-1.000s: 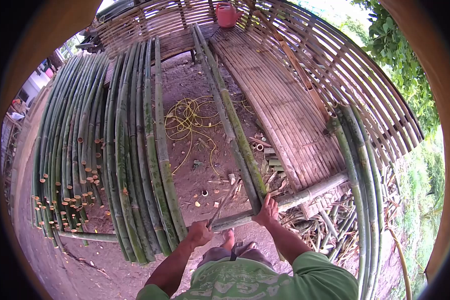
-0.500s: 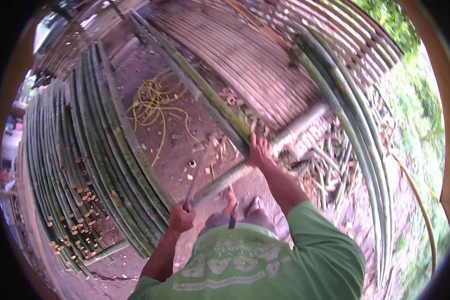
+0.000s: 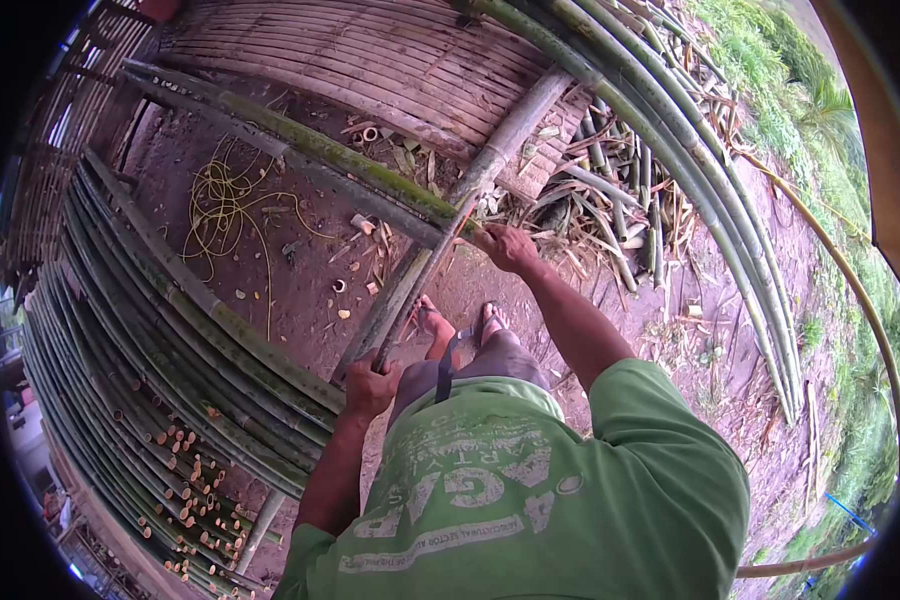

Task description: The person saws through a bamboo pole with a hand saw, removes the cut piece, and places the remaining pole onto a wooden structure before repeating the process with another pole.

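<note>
My left hand is closed round the handle of a machete. Its long, dark blade slants up and to the right, overlapping the near end of a mossy green bamboo pole just beside my right hand. That pole runs away to the upper left, next to a greyish one, and its near end rests over a thick crosspiece pole. Fingers curled, my right hand grips the mossy pole at its very end.
Long bamboo poles lie stacked on the left, cut ends towards me. A slatted bamboo platform stands ahead. Several poles arch down the right, beside a heap of split offcuts. Yellow cord lies coiled on the dirt.
My view has swung round, and the poles now lie more crosswise. The machete blade has come up and right, from beside the pole to across its end by my right hand.
</note>
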Demonstrator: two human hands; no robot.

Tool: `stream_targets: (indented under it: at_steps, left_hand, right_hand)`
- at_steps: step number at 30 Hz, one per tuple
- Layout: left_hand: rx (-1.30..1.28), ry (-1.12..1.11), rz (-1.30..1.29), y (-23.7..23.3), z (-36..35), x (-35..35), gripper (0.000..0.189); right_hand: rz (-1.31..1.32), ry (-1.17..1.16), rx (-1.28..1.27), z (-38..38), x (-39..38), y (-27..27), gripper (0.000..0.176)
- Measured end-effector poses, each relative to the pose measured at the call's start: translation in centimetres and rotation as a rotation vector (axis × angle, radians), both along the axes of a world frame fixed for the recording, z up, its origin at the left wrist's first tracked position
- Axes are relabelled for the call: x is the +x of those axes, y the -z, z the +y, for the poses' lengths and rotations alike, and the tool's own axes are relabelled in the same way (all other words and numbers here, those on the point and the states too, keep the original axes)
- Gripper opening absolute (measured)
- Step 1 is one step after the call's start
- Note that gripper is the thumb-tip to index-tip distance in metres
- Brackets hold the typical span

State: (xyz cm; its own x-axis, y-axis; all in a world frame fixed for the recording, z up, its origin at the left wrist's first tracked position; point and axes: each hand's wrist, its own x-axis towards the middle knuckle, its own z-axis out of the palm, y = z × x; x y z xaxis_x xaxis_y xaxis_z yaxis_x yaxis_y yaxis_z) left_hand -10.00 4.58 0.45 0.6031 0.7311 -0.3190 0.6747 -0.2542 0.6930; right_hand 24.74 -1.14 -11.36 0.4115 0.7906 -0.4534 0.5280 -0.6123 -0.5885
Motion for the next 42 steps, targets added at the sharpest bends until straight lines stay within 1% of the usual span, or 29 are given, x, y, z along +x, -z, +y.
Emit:
stream_targets:
  at_steps: [1,2,5,6,8,12,15,20,22,25,26,27,29,30,33,34,36,38,42]
  left_hand:
    - [0.017,0.013,-0.006,0.7,0.2,0.2,0.027]
    - [0.034,0.028,-0.013,1.4,0.4,0.5,0.024]
    - [0.036,0.073,-0.024,2.8,1.3,0.9,0.02]
    - [0.031,0.085,-0.025,3.1,1.6,0.9,0.018]
    - [0.023,0.076,-0.018,4.2,1.7,0.8,0.018]
    - [0.013,0.078,0.019,4.0,1.7,1.1,0.016]
    - [0.01,0.077,-0.053,4.7,2.0,0.9,0.015]
    - [-0.011,0.095,-0.037,4.8,2.6,2.0,0.014]
    - [-0.019,0.091,-0.033,3.7,2.5,2.7,0.015]
    - [-0.058,0.067,-0.022,1.0,1.6,3.0,0.017]
    - [-0.064,0.063,-0.035,0.5,1.2,2.9,0.017]
    - [-0.067,0.059,-0.05,0.0,0.9,3.0,0.017]
    - [-0.105,0.066,0.003,-1.6,0.5,3.9,0.017]
    - [-0.124,0.072,0.033,-2.0,0.3,4.2,0.017]
    - [-0.114,0.104,0.093,-1.9,0.1,4.8,0.017]
    - [-0.111,0.114,0.074,-1.7,0.1,4.9,0.017]
    - [-0.107,0.126,0.037,-1.5,0.0,4.9,0.016]
    - [-0.086,0.141,0.071,-2.3,-0.1,4.6,0.015]
    - [-0.017,0.177,0.078,-2.8,-0.2,2.2,0.012]
  right_hand:
    - [0.0,0.012,0.016,0.7,-0.4,-0.5,0.056]
    - [-0.005,0.019,-0.087,1.3,-0.6,-1.1,0.058]
    - [-0.075,0.039,-0.068,2.0,-0.9,0.6,0.061]
    - [-0.089,0.051,-0.098,2.2,-1.0,0.2,0.068]
    - [-0.118,0.059,-0.162,2.7,-1.4,-0.7,0.071]
    - [-0.165,0.06,-0.216,3.2,-1.6,-1.8,0.074]
    - [-0.199,0.092,-0.232,3.4,-1.8,-1.2,0.074]
    - [-0.133,0.037,-0.237,2.8,-0.8,-1.3,0.072]
    - [-0.071,-0.026,-0.187,2.0,-0.2,-2.4,0.071]
    - [-0.075,-0.032,-0.178,-1.0,0.5,-1.5,0.071]
    - [-0.033,-0.021,-0.209,-1.8,0.8,-1.3,0.07]
    - [-0.01,-0.013,-0.183,-2.2,1.2,-0.3,0.07]
    - [0.039,0.005,-0.127,-2.7,2.0,2.5,0.07]
    - [0.049,0.075,-0.059,-2.6,1.6,1.4,0.072]
    - [-0.026,0.091,-0.225,-1.6,1.0,-0.7,0.072]
    - [-0.071,0.118,-0.237,-1.5,0.6,-1.4,0.071]
    - [-0.093,0.141,-0.278,-1.3,0.4,-0.9,0.067]
    - [-0.127,0.154,-0.285,-1.3,0.2,-0.6,0.064]
    - [-0.132,0.169,-0.287,-1.1,-0.3,-1.3,0.069]
